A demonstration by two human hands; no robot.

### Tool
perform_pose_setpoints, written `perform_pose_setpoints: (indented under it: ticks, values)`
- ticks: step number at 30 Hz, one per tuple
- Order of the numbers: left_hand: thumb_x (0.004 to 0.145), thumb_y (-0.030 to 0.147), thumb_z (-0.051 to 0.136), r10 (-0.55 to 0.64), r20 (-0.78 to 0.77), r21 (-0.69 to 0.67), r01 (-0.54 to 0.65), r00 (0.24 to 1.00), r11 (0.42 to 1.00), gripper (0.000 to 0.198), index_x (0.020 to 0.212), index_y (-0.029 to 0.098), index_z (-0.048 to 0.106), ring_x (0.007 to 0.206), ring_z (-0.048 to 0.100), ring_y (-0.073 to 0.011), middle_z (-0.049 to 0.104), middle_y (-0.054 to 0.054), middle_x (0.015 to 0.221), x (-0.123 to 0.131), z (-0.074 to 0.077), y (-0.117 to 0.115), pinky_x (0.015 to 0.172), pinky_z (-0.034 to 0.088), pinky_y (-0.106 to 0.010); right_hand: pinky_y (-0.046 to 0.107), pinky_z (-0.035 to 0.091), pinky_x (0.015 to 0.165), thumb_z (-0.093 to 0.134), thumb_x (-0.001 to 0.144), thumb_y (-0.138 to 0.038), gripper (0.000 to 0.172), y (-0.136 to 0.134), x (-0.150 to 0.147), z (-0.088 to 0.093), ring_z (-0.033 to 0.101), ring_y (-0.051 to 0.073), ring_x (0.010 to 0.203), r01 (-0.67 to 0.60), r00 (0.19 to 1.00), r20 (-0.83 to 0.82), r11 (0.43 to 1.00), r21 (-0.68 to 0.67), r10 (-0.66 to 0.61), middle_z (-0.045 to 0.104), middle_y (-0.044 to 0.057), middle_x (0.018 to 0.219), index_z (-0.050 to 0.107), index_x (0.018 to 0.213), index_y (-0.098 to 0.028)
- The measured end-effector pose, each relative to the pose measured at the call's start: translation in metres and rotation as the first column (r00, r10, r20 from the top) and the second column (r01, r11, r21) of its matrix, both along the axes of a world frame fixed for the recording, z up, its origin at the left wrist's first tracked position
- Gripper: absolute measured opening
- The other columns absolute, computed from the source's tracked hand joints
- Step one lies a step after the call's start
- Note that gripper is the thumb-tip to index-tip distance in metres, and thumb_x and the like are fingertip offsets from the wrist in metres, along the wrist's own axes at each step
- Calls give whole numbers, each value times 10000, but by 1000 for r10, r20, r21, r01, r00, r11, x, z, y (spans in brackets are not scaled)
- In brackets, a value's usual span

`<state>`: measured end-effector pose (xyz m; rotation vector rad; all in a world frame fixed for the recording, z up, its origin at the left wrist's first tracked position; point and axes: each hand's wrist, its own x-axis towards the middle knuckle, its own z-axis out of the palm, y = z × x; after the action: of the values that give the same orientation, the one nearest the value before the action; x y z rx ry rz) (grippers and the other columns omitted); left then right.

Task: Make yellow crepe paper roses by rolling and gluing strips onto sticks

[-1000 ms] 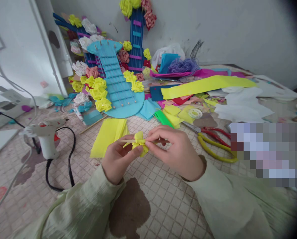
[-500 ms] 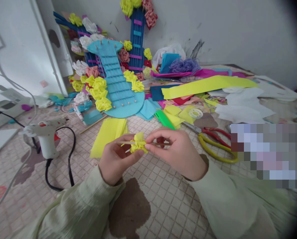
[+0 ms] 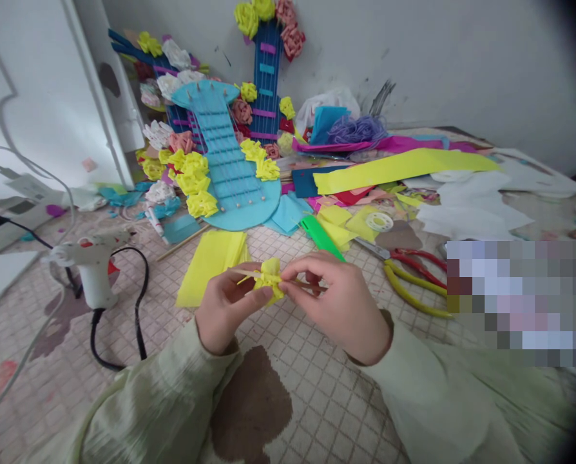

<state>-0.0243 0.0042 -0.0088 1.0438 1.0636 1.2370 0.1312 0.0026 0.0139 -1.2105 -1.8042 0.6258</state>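
Two hands meet over the desk (image 3: 317, 399). The left hand (image 3: 223, 309) has its grip pinched on a flower (image 3: 268, 281), and the right hand (image 3: 339, 306) has its grip closed on the stick (image 3: 245, 273) through it. Paper (image 3: 211, 264) lies just behind, with a glue gun (image 3: 92, 267) well to the left.

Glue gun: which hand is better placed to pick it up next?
Left, probably. The glue gun stands off to the left side, nearer the left hand, which pinches the yellow paper flower. The right hand grips the stick and would have to cross over.
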Motion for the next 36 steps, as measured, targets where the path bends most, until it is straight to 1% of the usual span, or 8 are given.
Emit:
perform_pose_setpoints:
  ticks: [8, 14, 21, 24, 28, 30, 33, 36]
  values:
    - [549, 125, 717, -68, -138, 56, 76, 988, 996, 194, 727, 165, 651, 768, 615, -180, 642, -42, 846, 1, 8, 0, 649, 522, -290, 254, 426, 543, 640, 671, -174, 30, 3, 3, 2, 500, 103, 558, -40, 995, -93, 982, -187, 23, 661, -14, 707, 637, 696, -192]
    - [529, 124, 727, -59, -154, 42, 66, 986, 997, 215, 726, 160, 647, 756, 609, -172, 635, -43, 842, 2, 10, 0, 621, 518, -271, 258, 443, 556, 657, 664, -191, 31, 6, 6, 4, 559, 125, 617, -58, 993, -114, 968, -245, 30, 676, 5, 738, 649, 694, -185]
    - [525, 121, 738, -18, 23, -2, 18, 1000, 1000, 261, 758, 191, 643, 674, 592, -127, 634, 10, 750, -2, 7, 3, 608, 491, -240, 233, 440, 511, 684, 644, -197, 43, 12, 16, 14, 513, 92, 532, -69, 996, -65, 968, -240, 55, 660, -5, 668, 654, 671, -182]
    - [526, 147, 741, 34, 75, -16, -33, 997, 999, 262, 760, 195, 632, 652, 583, -118, 638, 21, 729, -6, 10, 6, 620, 476, -244, 238, 442, 498, 674, 656, -226, 49, 20, 31, 20, 521, 101, 534, -83, 996, 3, 962, -258, 87, 651, 2, 663, 655, 675, -185]
    - [528, 163, 742, 84, 114, 15, -86, 990, 996, 280, 773, 194, 611, 656, 573, -120, 618, 21, 727, -10, 11, 8, 615, 460, -243, 251, 467, 522, 640, 690, -302, 115, 33, 61, 28, 566, 128, 613, -171, 982, 26, 943, -287, 186, 650, 22, 754, 655, 751, -205]
    - [542, 149, 736, 48, 116, 51, -54, 992, 997, 294, 800, 201, 607, 671, 566, -119, 611, 15, 750, -10, 10, 7, 619, 455, -236, 247, 468, 551, 623, 706, -321, 144, 36, 70, 32, 568, 132, 663, -146, 988, 3, 956, -256, 152, 634, 25, 775, 650, 789, -206]
    - [570, 109, 717, -77, 72, 126, 67, 994, 990, 292, 824, 205, 610, 712, 556, -113, 601, 6, 799, -5, 9, 2, 638, 450, -219, 220, 409, 472, 614, 713, -354, 205, 32, 64, 36, 502, 103, 572, -115, 993, -66, 960, -255, 102, 556, -1, 673, 641, 845, -200]
    - [596, 90, 696, -190, 14, 170, 185, 982, 968, 276, 836, 200, 617, 767, 557, -125, 593, -14, 864, 2, 9, -6, 682, 455, -232, 202, 327, 414, 617, 710, -362, 227, 22, 45, 33, 378, 67, 476, -233, 971, -128, 915, -331, 201, 412, -43, 571, 638, 852, -187]
